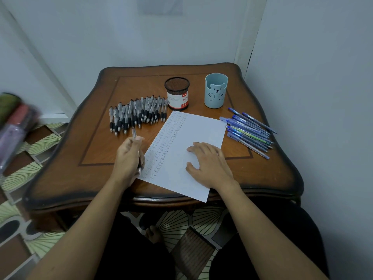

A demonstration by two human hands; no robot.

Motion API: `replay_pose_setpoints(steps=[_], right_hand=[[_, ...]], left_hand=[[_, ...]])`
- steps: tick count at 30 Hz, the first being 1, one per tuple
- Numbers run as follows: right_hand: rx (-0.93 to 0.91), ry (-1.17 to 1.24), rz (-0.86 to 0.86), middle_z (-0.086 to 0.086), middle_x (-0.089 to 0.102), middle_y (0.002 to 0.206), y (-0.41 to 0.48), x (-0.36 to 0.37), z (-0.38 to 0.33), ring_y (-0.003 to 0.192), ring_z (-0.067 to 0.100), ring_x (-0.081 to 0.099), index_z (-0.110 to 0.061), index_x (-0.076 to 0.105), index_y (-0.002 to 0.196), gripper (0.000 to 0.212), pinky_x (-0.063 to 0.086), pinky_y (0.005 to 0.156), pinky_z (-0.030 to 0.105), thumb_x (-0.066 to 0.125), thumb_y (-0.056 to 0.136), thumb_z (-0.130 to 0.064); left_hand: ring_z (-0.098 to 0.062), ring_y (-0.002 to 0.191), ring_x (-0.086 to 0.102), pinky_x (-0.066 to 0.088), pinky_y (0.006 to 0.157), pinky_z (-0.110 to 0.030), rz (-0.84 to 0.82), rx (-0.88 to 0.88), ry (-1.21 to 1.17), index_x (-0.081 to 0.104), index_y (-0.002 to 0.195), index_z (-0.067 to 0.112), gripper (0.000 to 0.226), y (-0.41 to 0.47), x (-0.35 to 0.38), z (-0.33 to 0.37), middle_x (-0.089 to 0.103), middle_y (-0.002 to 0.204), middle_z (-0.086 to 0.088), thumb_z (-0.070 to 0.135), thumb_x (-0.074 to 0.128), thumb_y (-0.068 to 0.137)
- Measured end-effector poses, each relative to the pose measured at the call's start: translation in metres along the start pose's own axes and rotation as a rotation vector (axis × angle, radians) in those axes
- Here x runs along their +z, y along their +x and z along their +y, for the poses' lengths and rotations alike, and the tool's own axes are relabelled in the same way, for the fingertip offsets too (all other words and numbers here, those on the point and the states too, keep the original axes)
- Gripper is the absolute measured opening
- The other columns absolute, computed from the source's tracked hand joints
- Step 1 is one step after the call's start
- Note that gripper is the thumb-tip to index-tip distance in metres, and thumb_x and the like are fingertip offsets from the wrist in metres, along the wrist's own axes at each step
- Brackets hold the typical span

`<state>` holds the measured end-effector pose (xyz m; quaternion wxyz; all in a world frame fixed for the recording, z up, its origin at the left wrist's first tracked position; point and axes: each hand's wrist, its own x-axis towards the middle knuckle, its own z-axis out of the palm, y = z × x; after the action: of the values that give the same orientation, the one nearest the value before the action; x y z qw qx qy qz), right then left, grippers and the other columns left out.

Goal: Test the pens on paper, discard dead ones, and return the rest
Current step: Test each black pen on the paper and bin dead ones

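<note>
The left hand [129,158] fingers grip a pen [134,132], its tip at the lower left of the paper [191,128] beside three columns of test marks. The right hand [210,164] rests flat on the sheet, fingers relaxed. Black pens [137,114] and blue pens [250,130] lie on the tabletop [96,150]; seemingly none are back in the cups [216,90].

Bare tabletop [94,150] at left and far back. Behind the paper [193,134], crowded: black pens [137,114], mesh cup [177,93], bear cup [216,90], blue pens [250,130].

Left hand [129,158] gripping pen [136,150] on paper [187,150], right hand [210,162] flat on the sheet
</note>
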<state>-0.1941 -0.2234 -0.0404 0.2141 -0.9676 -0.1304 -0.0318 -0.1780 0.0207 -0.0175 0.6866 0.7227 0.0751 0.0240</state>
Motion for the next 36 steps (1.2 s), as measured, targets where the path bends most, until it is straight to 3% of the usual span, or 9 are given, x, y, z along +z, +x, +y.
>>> replay_pose_setpoints(steps=[5,13,17,20,23,25,28,32,36], right_hand=[[-0.005,0.003,0.004,-0.008,0.038,0.154,0.001,0.001,0.000,0.143,0.011,0.028,-0.032,0.046,0.141,0.049,0.015,0.121,0.040,0.044,0.095,-0.050],[-0.008,0.007,0.006,-0.007,0.038,0.154,0.001,0.001,0.001,0.142,0.011,0.028,-0.032,0.046,0.141,0.049,0.015,0.120,0.041,0.044,0.095,-0.050],[-0.009,0.008,0.010,-0.008,0.038,0.153,0.001,0.001,0.001,0.142,0.011,0.028,-0.032,0.047,0.140,0.050,0.014,0.120,0.039,0.044,0.094,-0.050],[-0.012,0.007,0.014,-0.008,0.039,0.153,0.001,0.001,0.001,0.142,0.011,0.028,-0.032,0.047,0.140,0.050,0.014,0.120,0.039,0.043,0.093,-0.050],[-0.013,0.011,0.012,-0.008,0.039,0.153,0.001,0.002,0.002,0.142,0.011,0.029,-0.031,0.047,0.140,0.051,0.014,0.120,0.040,0.042,0.092,-0.051],[-0.016,0.012,0.014,-0.008,0.039,0.152,0.001,0.002,0.002,0.142,0.011,0.029,-0.031,0.047,0.139,0.052,0.014,0.120,0.040,0.042,0.092,-0.051],[-0.017,0.008,0.012,-0.008,0.039,0.152,0.001,0.002,0.002,0.142,0.011,0.029,-0.031,0.047,0.140,0.052,0.014,0.120,0.040,0.041,0.092,-0.051],[-0.017,0.006,0.009,-0.008,0.039,0.153,0.001,0.001,0.001,0.142,0.010,0.028,-0.031,0.047,0.140,0.053,0.014,0.120,0.040,0.040,0.092,-0.052],[-0.015,0.002,0.004,-0.008,0.038,0.154,0.001,0.001,0.001,0.142,0.011,0.027,-0.032,0.046,0.141,0.052,0.013,0.120,0.039,0.041,0.093,-0.051]], left_hand=[[-0.014,0.045,0.046,0.040,0.044,-0.025,0.008,0.004,0.057,0.067,0.107,0.016,0.032,0.003,0.001,0.006,0.051,0.053,0.000,0.037,0.043,0.107],[-0.017,0.044,0.055,0.043,0.038,-0.025,0.058,0.039,0.079,0.060,0.085,0.008,0.041,0.023,-0.004,0.014,0.058,0.059,-0.003,0.044,0.048,0.103],[-0.016,0.043,0.040,0.038,0.049,-0.027,0.255,0.074,0.324,0.068,0.088,0.015,0.051,0.048,-0.006,0.014,0.047,0.054,0.000,0.059,0.046,0.099],[-0.019,0.056,0.041,0.035,0.059,-0.031,0.433,0.029,0.469,0.058,0.072,0.018,0.045,0.067,-0.004,0.020,0.052,0.065,-0.003,0.038,0.038,0.106],[-0.029,0.087,0.065,0.044,0.058,-0.029,0.540,-0.083,0.432,0.064,0.098,-0.006,0.043,0.092,-0.006,0.020,0.066,0.106,-0.018,0.024,0.035,0.104],[-0.032,0.113,0.063,0.056,0.083,-0.035,0.547,-0.119,0.422,0.065,0.113,-0.008,0.035,0.103,-0.010,0.023,0.058,0.135,-0.019,0.015,0.042,0.102],[-0.031,0.123,0.056,0.050,0.103,-0.038,0.557,-0.126,0.495,0.067,0.122,-0.002,0.034,0.110,-0.010,0.029,0.058,0.136,-0.018,-0.003,0.048,0.093],[-0.030,0.129,0.054,0.046,0.098,-0.029,0.539,-0.096,0.596,0.057,0.140,0.005,0.047,0.110,-0.006,0.030,0.051,0.147,-0.015,-0.006,0.055,0.094],[-0.024,0.116,0.059,0.039,0.085,-0.022,0.508,-0.030,0.690,0.055,0.142,0.006,0.047,0.103,-0.004,0.029,0.056,0.143,-0.014,0.000,0.059,0.096]])
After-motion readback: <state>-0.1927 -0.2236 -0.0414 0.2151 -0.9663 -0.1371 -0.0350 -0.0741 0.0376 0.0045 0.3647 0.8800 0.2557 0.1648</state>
